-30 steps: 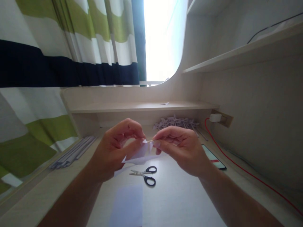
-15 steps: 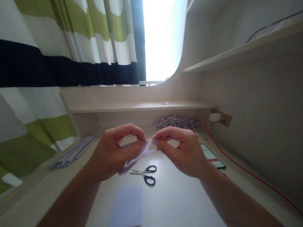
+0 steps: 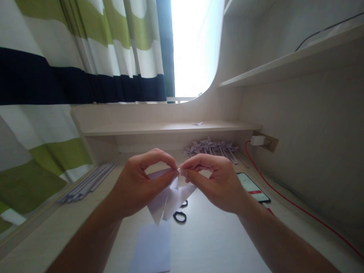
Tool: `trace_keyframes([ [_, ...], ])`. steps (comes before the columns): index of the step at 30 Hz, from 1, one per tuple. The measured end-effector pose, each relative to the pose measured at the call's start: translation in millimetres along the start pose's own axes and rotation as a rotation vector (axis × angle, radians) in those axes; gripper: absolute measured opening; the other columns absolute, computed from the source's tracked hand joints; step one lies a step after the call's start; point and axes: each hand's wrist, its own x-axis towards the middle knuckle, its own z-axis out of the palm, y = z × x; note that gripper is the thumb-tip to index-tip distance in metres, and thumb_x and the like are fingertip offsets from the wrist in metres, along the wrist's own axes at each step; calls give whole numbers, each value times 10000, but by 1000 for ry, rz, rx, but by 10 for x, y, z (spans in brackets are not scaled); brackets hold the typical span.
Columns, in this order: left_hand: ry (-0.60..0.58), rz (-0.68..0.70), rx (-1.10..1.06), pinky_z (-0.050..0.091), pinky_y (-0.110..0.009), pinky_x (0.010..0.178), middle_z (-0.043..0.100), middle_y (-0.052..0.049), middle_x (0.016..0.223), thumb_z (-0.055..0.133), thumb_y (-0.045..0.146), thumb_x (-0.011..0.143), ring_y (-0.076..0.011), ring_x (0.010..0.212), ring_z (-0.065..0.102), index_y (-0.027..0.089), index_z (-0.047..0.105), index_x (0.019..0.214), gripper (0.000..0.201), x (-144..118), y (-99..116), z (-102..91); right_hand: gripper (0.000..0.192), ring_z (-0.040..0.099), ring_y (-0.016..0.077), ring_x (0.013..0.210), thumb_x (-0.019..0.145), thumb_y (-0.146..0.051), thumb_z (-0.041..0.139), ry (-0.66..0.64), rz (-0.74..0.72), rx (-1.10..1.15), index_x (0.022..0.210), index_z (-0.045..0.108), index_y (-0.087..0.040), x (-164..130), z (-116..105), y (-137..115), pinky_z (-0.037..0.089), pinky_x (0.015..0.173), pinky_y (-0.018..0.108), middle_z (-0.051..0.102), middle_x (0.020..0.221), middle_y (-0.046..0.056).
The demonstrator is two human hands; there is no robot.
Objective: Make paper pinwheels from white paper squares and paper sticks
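Left hand and right hand pinch the folded paper at its top, flaps now hanging lower, covering the scissors.

Above a pale desk, the left hand and right hand pinch a folded white paper piece between meeting fingertips, its flaps hanging over black-handled scissors, with a phone to the right and paper pinwheels far behind.
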Motion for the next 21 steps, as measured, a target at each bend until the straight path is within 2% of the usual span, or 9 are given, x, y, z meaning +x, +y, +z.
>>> trace_keyframes([
  [11,109,287,373,482,-341,787,680,-43,922,764,165,873,-193,904,591,206,788,918,65,38,-77,56,40,739,151,774,886,-146,736,-9,36,15,917,750,-168,2,-1,38,590,710,271,781,841,21],
  [17,76,286,405,476,-372,816,690,-52,940,738,165,891,-216,928,586,211,790,933,81,47,-71,73,49,721,140,762,876,-137,741,-24,28,-54,905,729,-175,3,-8,37,584,701,261,769,828,12],
  [21,49,248,372,480,-370,815,687,-51,958,749,208,897,-219,939,590,225,796,969,88,51,-72,55,113,740,156,803,902,-192,751,-33,32,-9,1010,719,-183,18,-5,68,607,731,292,772,886,18],
])
